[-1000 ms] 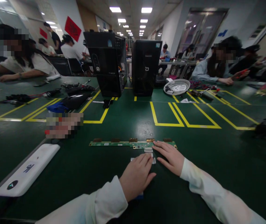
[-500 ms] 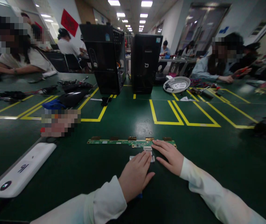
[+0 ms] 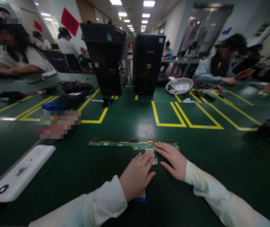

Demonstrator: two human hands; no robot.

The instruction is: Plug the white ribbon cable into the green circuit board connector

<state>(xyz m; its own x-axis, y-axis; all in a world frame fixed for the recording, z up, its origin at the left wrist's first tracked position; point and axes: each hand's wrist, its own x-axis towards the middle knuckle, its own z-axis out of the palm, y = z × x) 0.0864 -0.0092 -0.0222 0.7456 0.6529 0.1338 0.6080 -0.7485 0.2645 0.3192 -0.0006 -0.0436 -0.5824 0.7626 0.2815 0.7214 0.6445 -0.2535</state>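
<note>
A long, narrow green circuit board [image 3: 125, 145] with copper-coloured tabs along its far edge lies crosswise on the dark green table. At its near edge is the end of a white flat ribbon cable [image 3: 149, 151]. My left hand [image 3: 137, 175] lies palm down over the cable, fingers stretched out and covering its middle. A blue-tipped cable end [image 3: 140, 199] shows below that hand. My right hand [image 3: 171, 159] rests with fingers spread, its fingertips touching the right part of the board. The thumb lies apart, near the table.
Two black computer towers [image 3: 104, 60] stand at the back. A white device [image 3: 19, 173] lies at the left. Black cables and parts [image 3: 75, 94] are beyond it, and a white round basket [image 3: 179, 85] sits back right. Yellow tape marks the table. People sit on both sides.
My left hand has shifted slightly left, and more of the cable's blue-tipped end shows below it. My right hand and the board have hardly moved.
</note>
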